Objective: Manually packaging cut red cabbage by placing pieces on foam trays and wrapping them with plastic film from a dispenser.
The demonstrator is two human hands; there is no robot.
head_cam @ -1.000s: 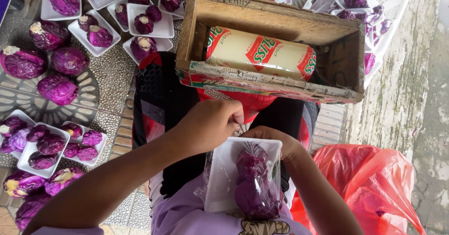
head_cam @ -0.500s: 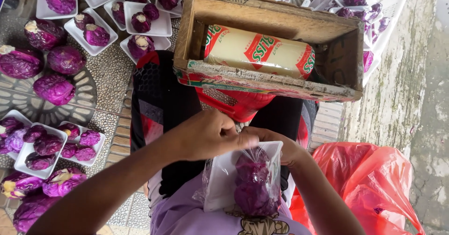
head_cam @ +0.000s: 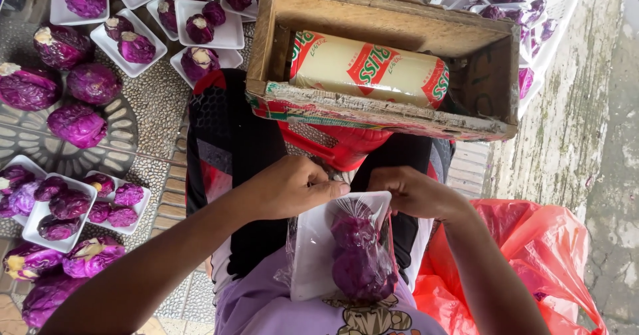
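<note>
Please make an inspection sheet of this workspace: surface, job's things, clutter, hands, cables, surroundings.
Surface: patterned paving under everything.
Job's things: white foam tray with purple cabbages under clear film, on the person's lap.
Clutter: wooden crate holding a film roll; filled trays and loose cabbages at left; red plastic bag at right.
Hands: left hand and right hand pinch the film at the tray's top edge.
Cables: nothing seen.
Surroundings: weathered concrete at right.

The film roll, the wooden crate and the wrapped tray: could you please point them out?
film roll [head_cam: 369, 70], head view, middle of roll.
wooden crate [head_cam: 383, 20], head view, inner back wall.
wrapped tray [head_cam: 311, 248], head view, bare white left part.
</note>
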